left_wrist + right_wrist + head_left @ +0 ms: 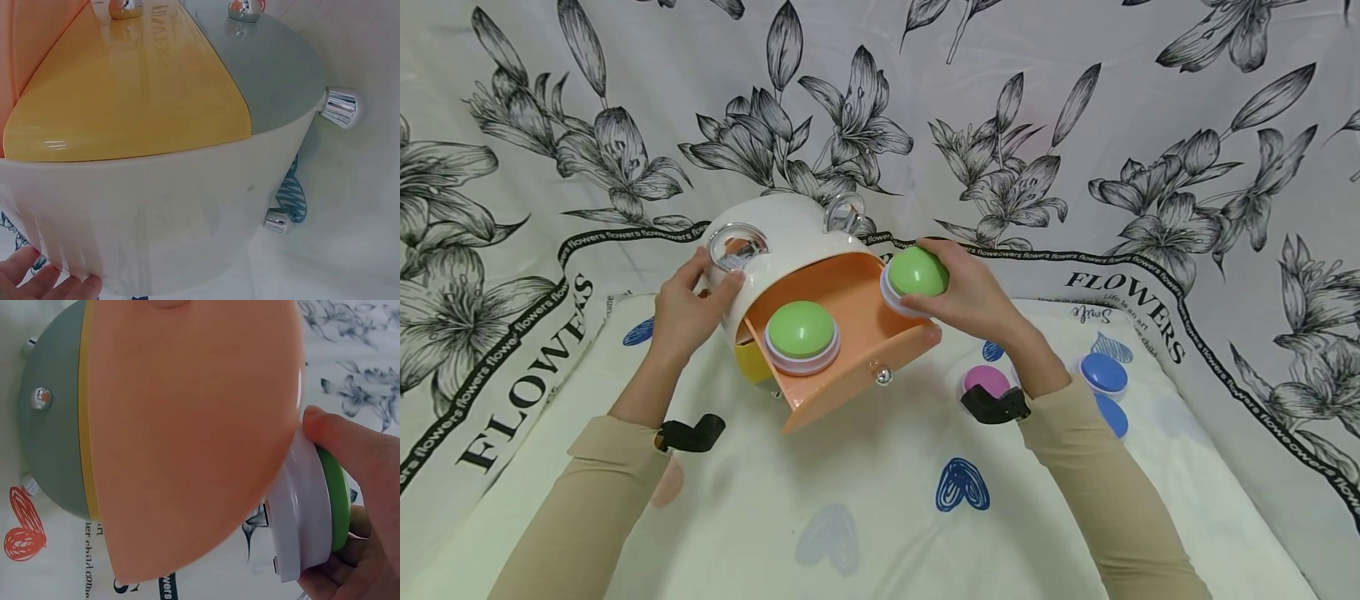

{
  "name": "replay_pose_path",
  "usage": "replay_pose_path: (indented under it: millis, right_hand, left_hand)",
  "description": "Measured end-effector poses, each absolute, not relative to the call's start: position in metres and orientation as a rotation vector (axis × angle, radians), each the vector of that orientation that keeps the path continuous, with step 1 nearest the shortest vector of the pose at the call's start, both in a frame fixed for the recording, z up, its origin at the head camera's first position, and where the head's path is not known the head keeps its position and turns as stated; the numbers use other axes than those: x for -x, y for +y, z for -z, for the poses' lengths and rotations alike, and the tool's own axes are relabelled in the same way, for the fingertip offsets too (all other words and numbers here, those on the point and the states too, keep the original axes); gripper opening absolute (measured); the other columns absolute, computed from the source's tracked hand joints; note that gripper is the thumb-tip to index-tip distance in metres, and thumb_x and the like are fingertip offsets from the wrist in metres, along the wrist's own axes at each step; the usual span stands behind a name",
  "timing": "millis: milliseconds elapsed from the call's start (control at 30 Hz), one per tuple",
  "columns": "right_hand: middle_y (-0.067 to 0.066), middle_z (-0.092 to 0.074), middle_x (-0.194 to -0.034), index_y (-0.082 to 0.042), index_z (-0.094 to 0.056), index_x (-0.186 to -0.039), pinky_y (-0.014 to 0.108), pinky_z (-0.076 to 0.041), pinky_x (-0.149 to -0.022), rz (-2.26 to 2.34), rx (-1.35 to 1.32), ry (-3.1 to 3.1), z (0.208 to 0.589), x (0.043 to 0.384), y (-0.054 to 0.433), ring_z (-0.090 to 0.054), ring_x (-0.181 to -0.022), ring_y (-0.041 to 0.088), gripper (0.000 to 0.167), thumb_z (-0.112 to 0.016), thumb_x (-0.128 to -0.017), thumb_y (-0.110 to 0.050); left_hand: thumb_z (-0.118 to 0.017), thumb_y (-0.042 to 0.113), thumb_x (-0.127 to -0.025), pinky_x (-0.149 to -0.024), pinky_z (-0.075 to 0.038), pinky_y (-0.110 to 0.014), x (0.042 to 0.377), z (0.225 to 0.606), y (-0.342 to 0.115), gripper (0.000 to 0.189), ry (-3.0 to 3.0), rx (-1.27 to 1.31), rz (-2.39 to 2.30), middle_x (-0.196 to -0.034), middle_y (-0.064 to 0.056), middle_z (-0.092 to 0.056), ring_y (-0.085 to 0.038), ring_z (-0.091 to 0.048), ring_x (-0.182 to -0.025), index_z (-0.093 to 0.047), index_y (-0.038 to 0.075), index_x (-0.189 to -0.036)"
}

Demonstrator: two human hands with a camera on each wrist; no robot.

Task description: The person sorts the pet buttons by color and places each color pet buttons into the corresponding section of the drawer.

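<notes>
A white rounded drawer box (786, 218) with chrome rings on top stands on the bed-like surface. Its orange top drawer (842, 387) is pulled out, and one green-domed push button (801, 329) sits inside. My left hand (688, 304) grips the box's left side; in the left wrist view its fingertips (53, 281) rest against the white shell. Between thumb and fingers, my right hand (966, 287) holds a second green push button (917, 272) with a white base, tilted at the drawer's right end. In the right wrist view, the drawer's orange front (194, 444) hides part of that base.
Below the orange drawer are a yellow drawer (131, 94) and a grey-green drawer (275, 75), both with chrome knobs. A pink button (987, 382) lies near my right wrist, and a blue button (1103, 372) farther right. Behind the box hangs a flower-printed cloth (1000, 50).
</notes>
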State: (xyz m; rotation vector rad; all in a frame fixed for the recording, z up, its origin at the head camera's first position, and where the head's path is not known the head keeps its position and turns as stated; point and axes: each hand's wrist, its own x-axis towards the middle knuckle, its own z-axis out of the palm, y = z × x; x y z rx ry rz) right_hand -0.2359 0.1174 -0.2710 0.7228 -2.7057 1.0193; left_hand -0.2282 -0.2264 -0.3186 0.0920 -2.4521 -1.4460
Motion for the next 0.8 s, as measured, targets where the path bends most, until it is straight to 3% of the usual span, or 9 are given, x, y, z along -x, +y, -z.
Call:
replay_pose_path:
  millis: [800]
  right_hand:
    - [0.002,-0.052,-0.125,-0.010,-0.043,-0.136,0.028,-0.046,-0.090,-0.918,-1.070,-2.822,0.262,0.251,0.082,-0.051,-0.104,0.016,0.074,-0.076,-0.073,-0.031]
  left_hand:
    - [-0.056,0.049,-0.086,-0.102,-0.039,-0.044,0.228,0.319,-0.227,0.072,-2.465,-0.118,1.456,-0.152,0.008,-0.018,-0.021,-0.020,-0.139,-0.031,0.017,-0.145]
